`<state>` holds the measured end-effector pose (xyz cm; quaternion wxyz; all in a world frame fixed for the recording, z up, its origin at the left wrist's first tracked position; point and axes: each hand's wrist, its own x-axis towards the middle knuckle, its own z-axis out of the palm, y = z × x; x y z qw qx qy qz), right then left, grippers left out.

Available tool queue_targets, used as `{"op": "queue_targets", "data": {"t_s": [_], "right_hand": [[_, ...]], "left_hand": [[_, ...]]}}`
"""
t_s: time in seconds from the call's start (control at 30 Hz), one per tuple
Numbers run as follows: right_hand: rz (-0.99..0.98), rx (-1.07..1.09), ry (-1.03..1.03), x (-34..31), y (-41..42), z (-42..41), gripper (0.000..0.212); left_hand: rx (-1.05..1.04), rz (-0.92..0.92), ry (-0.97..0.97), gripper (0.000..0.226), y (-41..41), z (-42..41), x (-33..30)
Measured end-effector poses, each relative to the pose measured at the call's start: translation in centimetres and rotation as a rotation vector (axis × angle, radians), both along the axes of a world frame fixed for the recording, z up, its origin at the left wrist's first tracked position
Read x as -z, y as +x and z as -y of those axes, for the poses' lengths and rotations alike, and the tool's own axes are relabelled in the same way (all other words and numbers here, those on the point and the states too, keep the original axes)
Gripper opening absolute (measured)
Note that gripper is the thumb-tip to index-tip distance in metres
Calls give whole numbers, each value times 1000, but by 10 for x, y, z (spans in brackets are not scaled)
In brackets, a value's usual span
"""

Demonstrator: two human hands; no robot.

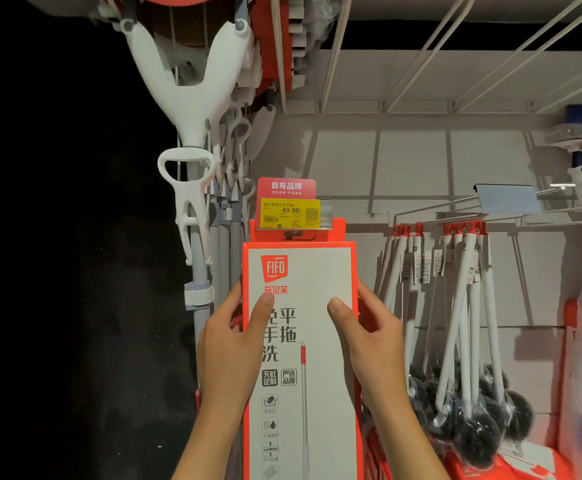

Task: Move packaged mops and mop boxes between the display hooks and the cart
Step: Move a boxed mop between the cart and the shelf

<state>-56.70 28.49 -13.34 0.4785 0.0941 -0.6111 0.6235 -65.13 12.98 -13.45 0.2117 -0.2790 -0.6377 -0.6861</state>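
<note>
A tall white and orange mop box [313, 341] marked FIFO stands upright in the middle of the head view, its top just under a display hook [298, 237] with a yellow price tag [290, 213]. My left hand [234, 344] grips the box's left edge, thumb on the front. My right hand [369, 341] grips the right edge the same way. Behind the box's top shows an orange hang tab; whether it sits on the hook I cannot tell.
White mops with grey poles [196, 188] hang close on the left. To the right, several white-handled brushes with black heads [462, 341] hang from wire hooks. More orange boxes [511, 462] lie low on the right. Bare wire hooks [490, 209] jut from the back panel.
</note>
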Motion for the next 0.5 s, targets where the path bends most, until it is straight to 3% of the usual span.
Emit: {"op": "queue_targets", "data": {"t_s": [0.3, 0.5], "right_hand": [[45, 2, -12, -13, -17, -3, 46], [80, 30, -40, -1, -29, -9, 46]], "left_hand": [[11, 19, -9, 64, -15, -4, -14], [12, 67, -77, 53, -31, -13, -1]]}}
